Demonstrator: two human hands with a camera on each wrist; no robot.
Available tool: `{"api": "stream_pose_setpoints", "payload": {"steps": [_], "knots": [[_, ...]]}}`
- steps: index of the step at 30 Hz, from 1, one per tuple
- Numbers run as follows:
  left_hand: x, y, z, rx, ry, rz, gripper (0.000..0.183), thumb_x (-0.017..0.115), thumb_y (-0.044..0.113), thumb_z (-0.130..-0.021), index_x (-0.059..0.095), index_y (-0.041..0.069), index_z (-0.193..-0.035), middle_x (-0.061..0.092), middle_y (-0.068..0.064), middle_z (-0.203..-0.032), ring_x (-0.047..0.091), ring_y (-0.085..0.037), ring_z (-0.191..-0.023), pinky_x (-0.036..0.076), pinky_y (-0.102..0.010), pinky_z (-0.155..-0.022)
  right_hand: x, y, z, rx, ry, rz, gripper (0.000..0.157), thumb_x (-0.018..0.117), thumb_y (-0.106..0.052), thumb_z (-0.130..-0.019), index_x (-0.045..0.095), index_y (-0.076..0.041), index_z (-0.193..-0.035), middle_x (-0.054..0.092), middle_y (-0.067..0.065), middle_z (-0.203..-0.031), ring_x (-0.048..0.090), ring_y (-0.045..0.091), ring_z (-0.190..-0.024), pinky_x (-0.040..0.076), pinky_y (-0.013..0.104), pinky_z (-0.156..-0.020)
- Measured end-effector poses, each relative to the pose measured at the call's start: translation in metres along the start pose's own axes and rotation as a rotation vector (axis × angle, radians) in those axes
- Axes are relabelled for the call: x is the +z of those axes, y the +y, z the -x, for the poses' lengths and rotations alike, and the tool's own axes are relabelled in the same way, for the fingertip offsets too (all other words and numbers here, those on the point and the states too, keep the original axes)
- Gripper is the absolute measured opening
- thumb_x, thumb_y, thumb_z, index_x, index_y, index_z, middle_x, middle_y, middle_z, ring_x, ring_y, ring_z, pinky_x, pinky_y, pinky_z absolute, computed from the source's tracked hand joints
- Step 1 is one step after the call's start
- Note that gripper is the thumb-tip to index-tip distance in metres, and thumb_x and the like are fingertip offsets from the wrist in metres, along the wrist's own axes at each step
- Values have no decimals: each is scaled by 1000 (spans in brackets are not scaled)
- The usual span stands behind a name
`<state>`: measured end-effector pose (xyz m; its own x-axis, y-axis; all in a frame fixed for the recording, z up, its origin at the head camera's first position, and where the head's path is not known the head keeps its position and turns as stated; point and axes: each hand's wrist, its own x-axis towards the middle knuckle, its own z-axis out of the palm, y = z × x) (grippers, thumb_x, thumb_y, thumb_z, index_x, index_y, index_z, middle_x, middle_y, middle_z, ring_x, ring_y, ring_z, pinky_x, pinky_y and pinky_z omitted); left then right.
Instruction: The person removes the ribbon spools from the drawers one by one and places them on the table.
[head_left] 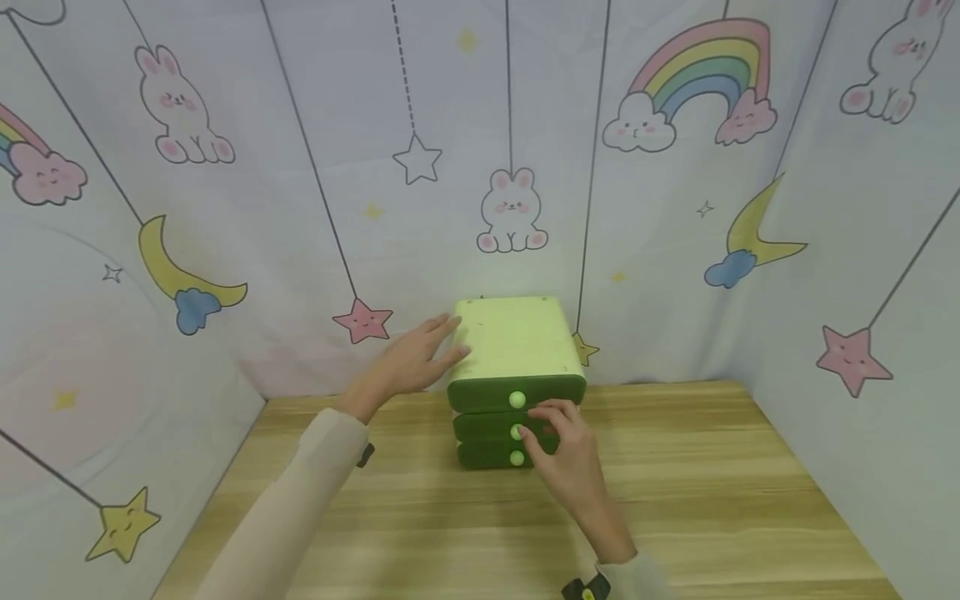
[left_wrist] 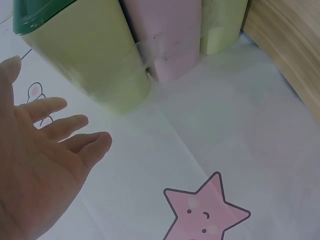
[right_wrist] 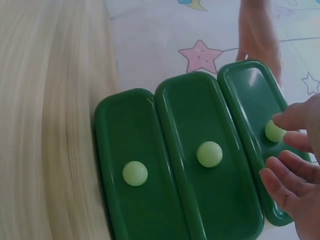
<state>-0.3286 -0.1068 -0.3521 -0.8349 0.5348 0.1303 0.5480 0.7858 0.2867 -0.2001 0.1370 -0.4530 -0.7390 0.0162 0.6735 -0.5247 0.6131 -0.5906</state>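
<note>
A small drawer cabinet (head_left: 517,333) has a pale yellow-green top and three dark green drawer fronts, each with a round pale knob. In the head view my left hand (head_left: 408,358) reaches the cabinet's upper left side, fingertips at the top edge. The left wrist view shows that hand (left_wrist: 45,155) with its fingers spread beside the cabinet's side wall (left_wrist: 90,55). My right hand (head_left: 566,454) is in front of the drawers, thumb and fingers apart and loosely bent. In the right wrist view its fingertips overlap the top drawer's knob (right_wrist: 275,131); the middle knob (right_wrist: 209,154) is uncovered.
The cabinet stands on a wood-grain table (head_left: 675,483) near its back edge. Close behind hangs a pale cloth backdrop (head_left: 315,125) printed with rabbits, stars and rainbows, which also borders both sides. The lowest drawer's knob (right_wrist: 135,173) sits beside the tabletop.
</note>
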Motion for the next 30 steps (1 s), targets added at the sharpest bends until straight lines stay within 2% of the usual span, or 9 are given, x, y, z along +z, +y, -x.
{"api": "stream_pose_setpoints", "payload": {"steps": [5, 9, 15, 20, 25, 30], "knots": [[-2, 0, -7, -8, -77, -36, 79, 28, 71, -96, 20, 24, -159, 14, -7, -167, 20, -32, -153, 30, -57, -119, 9, -3, 0, -25, 21, -13, 30, 81, -5, -79, 68, 2, -105, 63, 10, -110, 66, 26, -95, 60, 35, -76], [-4, 1, -11, -2, -120, -62, 82, 25, 74, -95, 14, 25, -159, 9, -4, -168, 12, -32, -155, 24, -58, -122, 14, -2, 2, -29, 30, -1, 34, 80, -5, -80, 66, 2, -110, 61, 12, -113, 64, 24, -96, 60, 34, -77], [-5, 7, -16, 55, -186, -139, 89, 20, 78, -93, 8, 21, -160, 3, -3, -168, 4, -27, -156, 13, -48, -128, 19, 0, 2, -8, 50, 15, 36, 78, -7, -82, 64, -2, -115, 59, 8, -114, 62, 19, -97, 60, 31, -79], [-4, 13, -24, 102, -201, -192, 90, 17, 77, -93, 6, 18, -160, 2, 0, -168, 1, -24, -157, 9, -44, -129, 20, 0, -2, -46, 81, 28, 33, 78, -5, -81, 64, -3, -112, 60, 8, -112, 63, 20, -94, 60, 32, -78], [-1, 16, -31, 108, -218, -215, 90, 16, 78, -93, 4, 20, -160, 0, 3, -168, 1, -21, -156, 8, -44, -129, 23, 0, -5, -114, 107, 59, 30, 77, -3, -82, 65, 1, -109, 61, 11, -110, 64, 21, -91, 60, 34, -77], [1, 19, -36, 117, -232, -219, 91, 16, 79, -92, 2, 21, -160, -1, 3, -168, 1, -18, -156, 8, -44, -129, 25, -1, -7, -121, 111, 74, 30, 76, -3, -82, 64, 1, -109, 60, 11, -109, 64, 21, -91, 61, 35, -77]]}}
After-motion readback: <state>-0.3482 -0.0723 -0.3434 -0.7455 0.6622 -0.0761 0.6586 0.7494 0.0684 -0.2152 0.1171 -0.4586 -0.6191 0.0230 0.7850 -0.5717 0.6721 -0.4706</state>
